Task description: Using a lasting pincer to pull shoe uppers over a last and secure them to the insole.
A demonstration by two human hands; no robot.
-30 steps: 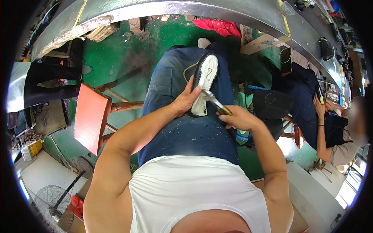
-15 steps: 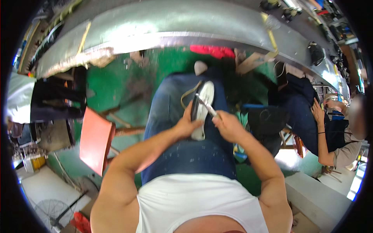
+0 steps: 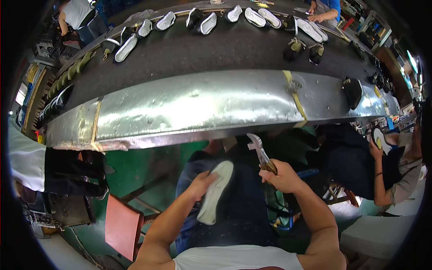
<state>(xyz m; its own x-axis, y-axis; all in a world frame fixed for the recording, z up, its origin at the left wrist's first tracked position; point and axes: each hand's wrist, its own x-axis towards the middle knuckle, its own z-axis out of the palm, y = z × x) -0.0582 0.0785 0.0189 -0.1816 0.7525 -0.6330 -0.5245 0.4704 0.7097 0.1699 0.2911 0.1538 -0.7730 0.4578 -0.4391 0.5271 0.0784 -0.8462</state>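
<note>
Left forearm rises from lower left; left hand (image 3: 201,185) is closed on the left edge of a shoe (image 3: 215,194), its underside fingers hidden. Right forearm angles up and leftward; right hand (image 3: 284,176) is curled firmly around the handles of metal pincers (image 3: 259,150), head pointing up-left, well apart from the shoe. Shoe is over the lap, pale sole up; contact with the thighs: cannot tell. Long axis slants, one end up-right toward the bench (image 3: 180,108), the other down-left toward the torso.
</note>
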